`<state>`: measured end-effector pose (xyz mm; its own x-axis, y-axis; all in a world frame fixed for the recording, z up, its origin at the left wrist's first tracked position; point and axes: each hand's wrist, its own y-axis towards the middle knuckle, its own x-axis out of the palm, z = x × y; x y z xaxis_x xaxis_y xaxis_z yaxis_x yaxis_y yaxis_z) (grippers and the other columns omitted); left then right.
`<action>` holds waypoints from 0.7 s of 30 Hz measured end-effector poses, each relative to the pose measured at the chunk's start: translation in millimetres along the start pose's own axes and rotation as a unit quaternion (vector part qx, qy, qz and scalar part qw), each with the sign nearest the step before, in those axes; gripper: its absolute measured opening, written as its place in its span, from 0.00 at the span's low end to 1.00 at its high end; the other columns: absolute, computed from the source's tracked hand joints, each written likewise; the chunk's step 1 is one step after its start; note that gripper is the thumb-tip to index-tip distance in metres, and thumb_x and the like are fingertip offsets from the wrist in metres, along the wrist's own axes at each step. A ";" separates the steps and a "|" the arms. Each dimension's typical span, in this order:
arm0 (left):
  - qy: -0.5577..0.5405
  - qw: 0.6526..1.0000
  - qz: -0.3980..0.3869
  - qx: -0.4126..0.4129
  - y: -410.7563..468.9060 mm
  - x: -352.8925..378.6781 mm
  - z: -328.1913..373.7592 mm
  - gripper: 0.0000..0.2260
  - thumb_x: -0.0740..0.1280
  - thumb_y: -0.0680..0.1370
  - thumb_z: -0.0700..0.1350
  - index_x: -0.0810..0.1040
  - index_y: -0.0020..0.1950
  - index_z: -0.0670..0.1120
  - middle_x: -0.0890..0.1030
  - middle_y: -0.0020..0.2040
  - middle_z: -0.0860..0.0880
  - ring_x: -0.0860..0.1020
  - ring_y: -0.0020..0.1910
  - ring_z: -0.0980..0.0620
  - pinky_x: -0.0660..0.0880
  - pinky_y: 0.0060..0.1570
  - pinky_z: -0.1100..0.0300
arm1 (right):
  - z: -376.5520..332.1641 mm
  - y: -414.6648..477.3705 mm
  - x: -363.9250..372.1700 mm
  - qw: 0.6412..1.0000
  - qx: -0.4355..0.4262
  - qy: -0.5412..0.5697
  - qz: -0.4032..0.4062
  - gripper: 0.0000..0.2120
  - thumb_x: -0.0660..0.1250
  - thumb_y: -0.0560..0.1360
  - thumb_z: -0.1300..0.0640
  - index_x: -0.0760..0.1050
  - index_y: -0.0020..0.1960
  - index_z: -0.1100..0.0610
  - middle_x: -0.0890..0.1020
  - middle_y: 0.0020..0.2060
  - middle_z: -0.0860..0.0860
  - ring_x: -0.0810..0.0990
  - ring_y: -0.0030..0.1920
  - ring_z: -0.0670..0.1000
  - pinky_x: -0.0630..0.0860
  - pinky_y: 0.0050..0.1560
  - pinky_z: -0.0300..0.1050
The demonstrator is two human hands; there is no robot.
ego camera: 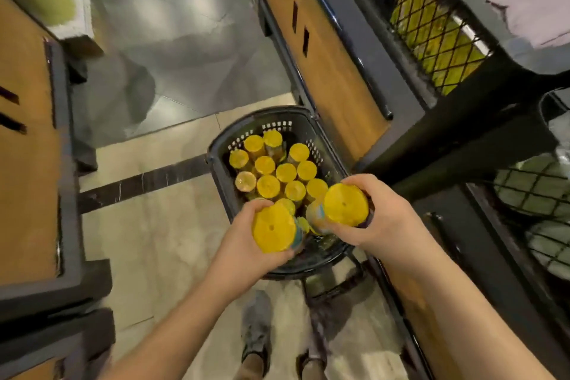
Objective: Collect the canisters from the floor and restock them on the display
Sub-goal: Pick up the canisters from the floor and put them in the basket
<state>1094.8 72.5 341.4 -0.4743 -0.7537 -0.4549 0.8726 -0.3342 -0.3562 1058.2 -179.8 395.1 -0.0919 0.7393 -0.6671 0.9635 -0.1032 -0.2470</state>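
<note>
Yellow-lidded round canisters stand upright in a dark perforated plastic basket (277, 120) on the tiled floor, while the left hand (243, 241) grips one canister (273, 231) and the right hand (382, 219) grips another canister (345, 203) above it.
</note>
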 end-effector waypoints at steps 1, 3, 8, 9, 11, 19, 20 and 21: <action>0.017 1.000 0.001 -0.006 11.1 13.3 -14.3 0.39 0.84 0.63 0.55 0.65 0.67 0.63 0.72 0.63 0.58 0.72 0.60 0.61 0.73 0.57 0.64 | 16.5 10.9 11.3 1.000 0.004 -0.011 -0.005 0.32 0.79 0.65 0.38 0.69 0.64 0.39 0.76 0.55 0.37 0.76 0.55 0.41 0.73 0.48 0.34; 0.054 0.998 -0.008 -0.004 34.2 39.1 -43.8 0.41 0.84 0.63 0.53 0.65 0.70 0.60 0.70 0.65 0.54 0.69 0.64 0.55 0.70 0.62 0.60 | 47.5 29.9 34.7 0.999 0.020 -0.033 -0.017 0.34 0.80 0.65 0.40 0.68 0.65 0.38 0.75 0.56 0.39 0.75 0.56 0.44 0.73 0.49 0.39; 0.125 0.989 -0.052 0.057 78.1 94.2 -107.1 0.38 0.82 0.65 0.46 0.68 0.72 0.47 0.65 0.64 0.53 0.65 0.68 0.51 0.60 0.63 0.66 | 106.2 52.0 78.1 0.997 0.017 -0.060 -0.045 0.33 0.80 0.67 0.47 0.67 0.67 0.38 0.74 0.57 0.38 0.70 0.59 0.45 0.71 0.53 0.45; 0.135 0.987 -0.056 0.074 83.6 103.1 -118.3 0.37 0.80 0.66 0.46 0.69 0.71 0.47 0.65 0.64 0.52 0.66 0.67 0.50 0.61 0.64 0.64 | 115.0 54.2 83.9 0.997 0.015 -0.059 -0.051 0.33 0.80 0.68 0.48 0.67 0.66 0.38 0.73 0.55 0.37 0.69 0.58 0.42 0.69 0.53 0.42; 0.147 0.983 -0.065 0.094 93.1 119.2 -139.3 0.36 0.78 0.64 0.45 0.70 0.71 0.47 0.67 0.64 0.51 0.67 0.66 0.50 0.65 0.65 0.61 | 129.8 56.6 93.8 0.997 0.015 -0.047 -0.055 0.31 0.79 0.69 0.51 0.69 0.65 0.39 0.73 0.51 0.34 0.69 0.52 0.38 0.66 0.48 0.30; 0.212 0.972 -0.092 0.044 113.0 151.8 -170.6 0.39 0.80 0.65 0.42 0.67 0.73 0.48 0.69 0.67 0.47 0.71 0.65 0.46 0.75 0.61 0.51 | 156.9 65.3 120.7 0.998 0.037 -0.026 -0.044 0.31 0.81 0.66 0.53 0.70 0.63 0.39 0.77 0.52 0.40 0.75 0.54 0.44 0.78 0.51 0.48; 0.240 0.965 -0.094 0.053 115.9 153.6 -172.7 0.39 0.79 0.64 0.42 0.68 0.73 0.47 0.70 0.66 0.47 0.73 0.63 0.44 0.75 0.58 0.50 | 158.3 67.5 123.4 0.998 0.039 -0.029 -0.046 0.31 0.81 0.66 0.53 0.70 0.63 0.40 0.77 0.53 0.40 0.75 0.54 0.46 0.78 0.51 0.49; 0.275 0.955 -0.098 0.060 118.4 155.5 -174.4 0.38 0.79 0.64 0.43 0.69 0.72 0.47 0.72 0.64 0.47 0.74 0.61 0.43 0.74 0.55 0.50 | 159.5 69.8 125.9 0.997 0.042 -0.035 -0.050 0.31 0.81 0.66 0.52 0.70 0.63 0.40 0.76 0.54 0.40 0.75 0.54 0.46 0.78 0.51 0.50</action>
<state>1104.1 14.4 86.2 -0.5903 -0.2700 -0.7607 0.7523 -0.5256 -0.3972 1073.8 -200.1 181.7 -0.2071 0.7014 -0.6820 0.9244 -0.0879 -0.3711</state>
